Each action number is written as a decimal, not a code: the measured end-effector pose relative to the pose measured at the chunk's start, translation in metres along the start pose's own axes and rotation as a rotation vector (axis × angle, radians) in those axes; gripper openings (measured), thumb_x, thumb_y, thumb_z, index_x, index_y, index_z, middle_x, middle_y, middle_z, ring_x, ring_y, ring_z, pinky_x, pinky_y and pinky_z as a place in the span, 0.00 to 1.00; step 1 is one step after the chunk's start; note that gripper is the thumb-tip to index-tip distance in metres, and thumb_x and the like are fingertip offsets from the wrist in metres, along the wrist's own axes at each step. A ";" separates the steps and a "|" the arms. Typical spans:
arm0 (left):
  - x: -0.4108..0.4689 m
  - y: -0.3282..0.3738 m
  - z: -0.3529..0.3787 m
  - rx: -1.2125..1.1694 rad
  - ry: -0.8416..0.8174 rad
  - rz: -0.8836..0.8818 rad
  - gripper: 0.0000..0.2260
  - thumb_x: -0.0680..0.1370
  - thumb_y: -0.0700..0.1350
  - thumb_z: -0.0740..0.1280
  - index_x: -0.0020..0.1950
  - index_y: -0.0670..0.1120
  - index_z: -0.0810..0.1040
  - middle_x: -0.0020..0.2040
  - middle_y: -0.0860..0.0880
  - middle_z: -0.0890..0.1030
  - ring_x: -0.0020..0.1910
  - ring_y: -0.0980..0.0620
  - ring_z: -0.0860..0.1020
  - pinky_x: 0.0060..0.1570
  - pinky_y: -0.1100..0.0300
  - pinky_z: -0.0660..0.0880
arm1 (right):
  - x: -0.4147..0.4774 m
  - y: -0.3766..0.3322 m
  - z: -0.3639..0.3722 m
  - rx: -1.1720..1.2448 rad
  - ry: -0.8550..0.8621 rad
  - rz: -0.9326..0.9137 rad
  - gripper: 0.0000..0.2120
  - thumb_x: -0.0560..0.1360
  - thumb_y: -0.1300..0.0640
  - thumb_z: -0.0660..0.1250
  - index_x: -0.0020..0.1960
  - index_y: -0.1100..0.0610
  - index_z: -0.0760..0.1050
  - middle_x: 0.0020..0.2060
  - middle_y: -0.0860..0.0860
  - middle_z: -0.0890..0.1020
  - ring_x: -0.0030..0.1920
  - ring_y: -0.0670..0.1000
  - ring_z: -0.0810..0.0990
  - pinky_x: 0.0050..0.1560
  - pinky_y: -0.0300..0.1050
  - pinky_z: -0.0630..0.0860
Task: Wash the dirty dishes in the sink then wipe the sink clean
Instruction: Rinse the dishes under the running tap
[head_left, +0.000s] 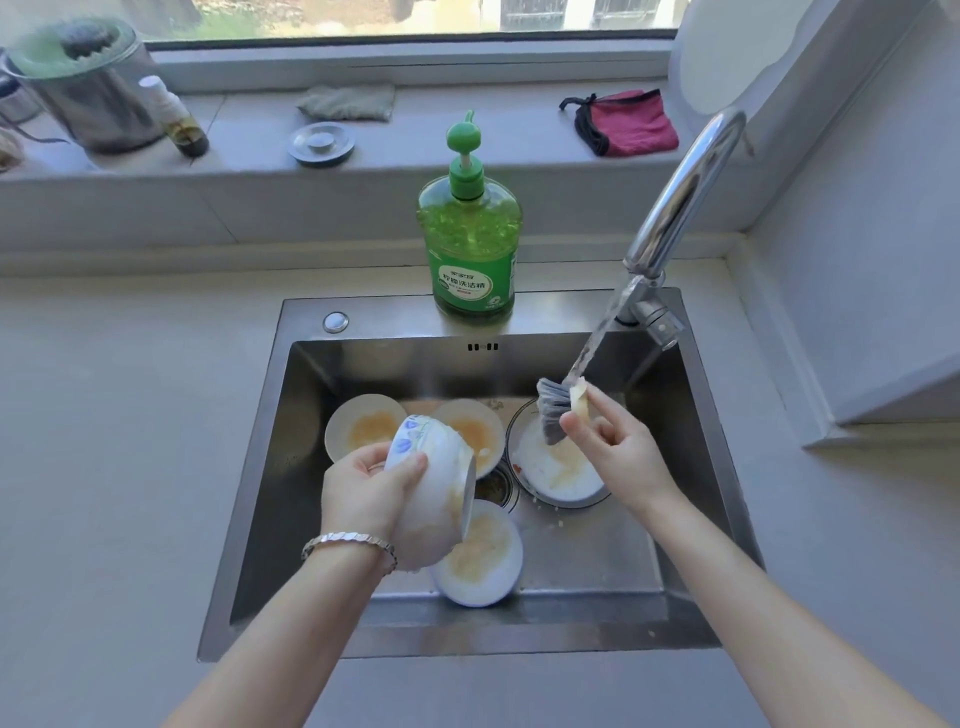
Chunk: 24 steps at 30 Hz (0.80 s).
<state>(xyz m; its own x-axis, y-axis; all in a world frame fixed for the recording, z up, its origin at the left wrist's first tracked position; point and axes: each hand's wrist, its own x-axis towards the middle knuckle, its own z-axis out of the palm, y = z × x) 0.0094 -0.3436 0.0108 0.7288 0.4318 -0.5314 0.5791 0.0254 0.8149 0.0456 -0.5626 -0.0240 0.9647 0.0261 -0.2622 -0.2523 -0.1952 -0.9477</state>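
Note:
My left hand (363, 493) grips a white bowl (436, 499) with blue flowers, tilted on its side over the steel sink (270, 467). My right hand (618, 441) pinches a grey-and-yellow sponge (558, 410) under the water stream running from the faucet (680, 208). In the basin lie three soiled white saucers (358, 423) (475, 431) (480, 556) with yellowish residue and a larger dirty plate (545, 467) below the sponge. The drain strainer (493, 486) sits between them.
A green dish-soap pump bottle (470, 234) stands on the sink's back rim. On the window ledge lie a sink plug (322, 143), a grey rag (348, 101), a red cloth (628, 122), a small bottle (176, 119) and a metal pot (88, 83). Grey counter surrounds the sink.

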 end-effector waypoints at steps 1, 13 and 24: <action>0.000 -0.001 0.000 0.000 0.001 -0.005 0.07 0.72 0.39 0.71 0.38 0.51 0.78 0.36 0.52 0.80 0.37 0.52 0.78 0.33 0.60 0.73 | 0.001 0.000 0.001 -0.015 0.011 -0.003 0.16 0.67 0.42 0.69 0.54 0.35 0.72 0.22 0.37 0.68 0.27 0.39 0.66 0.31 0.26 0.65; 0.002 -0.008 -0.002 0.011 -0.003 -0.033 0.06 0.72 0.39 0.71 0.40 0.49 0.79 0.36 0.52 0.81 0.36 0.52 0.78 0.35 0.60 0.74 | 0.023 -0.011 0.008 0.148 -0.057 0.078 0.11 0.75 0.64 0.60 0.42 0.49 0.71 0.32 0.48 0.79 0.30 0.50 0.75 0.27 0.38 0.64; 0.011 -0.008 0.001 0.023 -0.015 -0.030 0.07 0.72 0.40 0.72 0.38 0.51 0.78 0.37 0.51 0.81 0.37 0.52 0.79 0.33 0.60 0.74 | 0.044 -0.027 0.022 0.113 0.082 0.234 0.10 0.71 0.61 0.70 0.38 0.55 0.69 0.26 0.50 0.77 0.22 0.42 0.75 0.22 0.33 0.68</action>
<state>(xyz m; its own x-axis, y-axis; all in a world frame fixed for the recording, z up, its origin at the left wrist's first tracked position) 0.0128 -0.3399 -0.0014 0.7160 0.4176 -0.5594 0.6092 0.0175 0.7928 0.0932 -0.5343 -0.0136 0.8810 -0.0872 -0.4651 -0.4714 -0.0760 -0.8787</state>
